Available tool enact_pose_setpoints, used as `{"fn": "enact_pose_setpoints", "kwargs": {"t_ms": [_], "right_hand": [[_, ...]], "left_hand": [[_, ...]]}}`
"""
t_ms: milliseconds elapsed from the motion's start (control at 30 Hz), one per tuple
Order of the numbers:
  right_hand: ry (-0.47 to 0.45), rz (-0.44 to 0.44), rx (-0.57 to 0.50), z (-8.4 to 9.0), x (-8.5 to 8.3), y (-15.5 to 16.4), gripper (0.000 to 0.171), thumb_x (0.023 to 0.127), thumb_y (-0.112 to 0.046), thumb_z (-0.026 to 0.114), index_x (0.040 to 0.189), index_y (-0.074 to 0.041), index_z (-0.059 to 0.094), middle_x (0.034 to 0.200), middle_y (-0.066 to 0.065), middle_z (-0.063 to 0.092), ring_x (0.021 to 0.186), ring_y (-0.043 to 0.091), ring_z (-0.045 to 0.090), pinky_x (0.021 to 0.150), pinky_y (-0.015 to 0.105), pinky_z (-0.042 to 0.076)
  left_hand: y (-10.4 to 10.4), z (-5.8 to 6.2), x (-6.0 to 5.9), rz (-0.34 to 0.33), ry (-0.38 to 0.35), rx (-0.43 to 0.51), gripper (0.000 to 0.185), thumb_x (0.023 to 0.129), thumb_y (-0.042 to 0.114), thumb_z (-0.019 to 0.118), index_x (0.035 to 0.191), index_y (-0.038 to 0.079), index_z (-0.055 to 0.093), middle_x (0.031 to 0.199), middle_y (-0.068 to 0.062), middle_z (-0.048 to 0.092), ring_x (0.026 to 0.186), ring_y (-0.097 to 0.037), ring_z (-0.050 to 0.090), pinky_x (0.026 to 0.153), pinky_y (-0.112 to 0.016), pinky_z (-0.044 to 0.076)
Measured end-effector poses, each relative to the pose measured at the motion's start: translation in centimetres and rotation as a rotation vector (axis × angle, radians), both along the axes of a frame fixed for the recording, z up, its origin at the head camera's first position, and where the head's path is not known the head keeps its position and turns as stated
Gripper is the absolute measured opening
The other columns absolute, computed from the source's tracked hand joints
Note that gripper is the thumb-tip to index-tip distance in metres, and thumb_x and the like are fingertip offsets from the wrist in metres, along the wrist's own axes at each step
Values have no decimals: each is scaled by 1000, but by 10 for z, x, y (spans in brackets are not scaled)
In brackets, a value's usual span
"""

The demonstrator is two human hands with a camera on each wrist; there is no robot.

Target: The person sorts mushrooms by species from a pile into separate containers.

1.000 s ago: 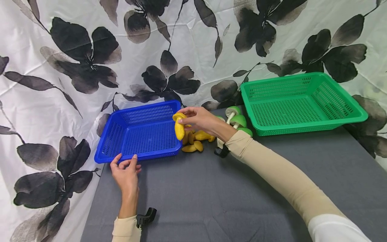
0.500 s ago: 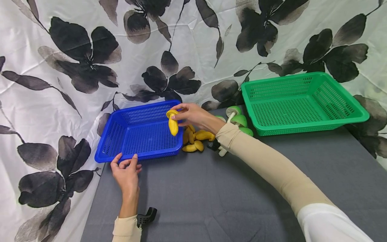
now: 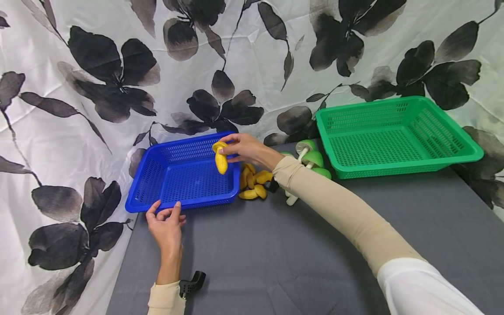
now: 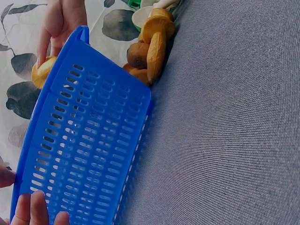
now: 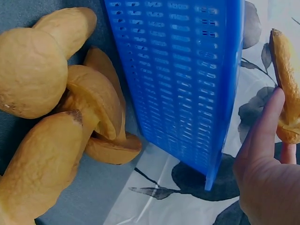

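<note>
Mushroom (image 3: 221,161): pinched in right hand (image 3: 246,148) above blue basket (image 3: 146,191), basket still empty; pile (image 3: 252,181) below wrist. Left hand (image 3: 167,225) relaxed, fingertips touching rim.

The grey table (image 3: 275,262) carries a blue basket (image 3: 173,199), a green basket (image 3: 393,168), yellow mushrooms (image 3: 253,186) and green mushrooms (image 3: 313,159) between them.

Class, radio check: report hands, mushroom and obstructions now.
Right hand pinches yellow mushroom above blue basket. Left hand touches basket's near rim. Nothing in the way.
</note>
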State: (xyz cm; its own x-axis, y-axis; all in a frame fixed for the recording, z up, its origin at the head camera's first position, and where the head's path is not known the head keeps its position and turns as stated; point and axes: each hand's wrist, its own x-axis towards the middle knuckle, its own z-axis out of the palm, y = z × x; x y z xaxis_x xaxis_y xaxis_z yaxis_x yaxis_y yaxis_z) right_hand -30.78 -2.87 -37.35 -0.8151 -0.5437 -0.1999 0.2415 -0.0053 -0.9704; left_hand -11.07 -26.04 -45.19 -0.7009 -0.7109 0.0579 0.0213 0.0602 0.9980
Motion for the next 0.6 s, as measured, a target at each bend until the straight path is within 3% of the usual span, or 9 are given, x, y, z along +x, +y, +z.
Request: {"fn": "enact_pose_setpoints", "kwargs": {"t_ms": [267,467,600], "right_hand": [[43,-3,27,-7,-6,-15,43,90,-9,78,131,-9,64,120,13,65,108,27,68,89,43,61],[66,-22,51,-10,-8,-22,42,91,-6,76,131,-5,63,119,16,65,106,27,68,95,49,58],[130,-66,94,-8,-9,-23,45,91,-3,74,134,-1,60,132,23,60,112,31,66,101,50,54]], "left_hand": [[1,-3,4,2,-14,-12,63,89,24,81,139,12,43,88,-5,64,62,-17,71,57,-30,62],[2,-3,6,8,-21,-13,63,90,24,80,140,13,43,90,-7,64,62,-19,71,57,-31,62],[2,-3,6,12,-32,-22,64,90,25,80,141,14,43,91,-7,64,63,-17,71,58,-31,62]]}}
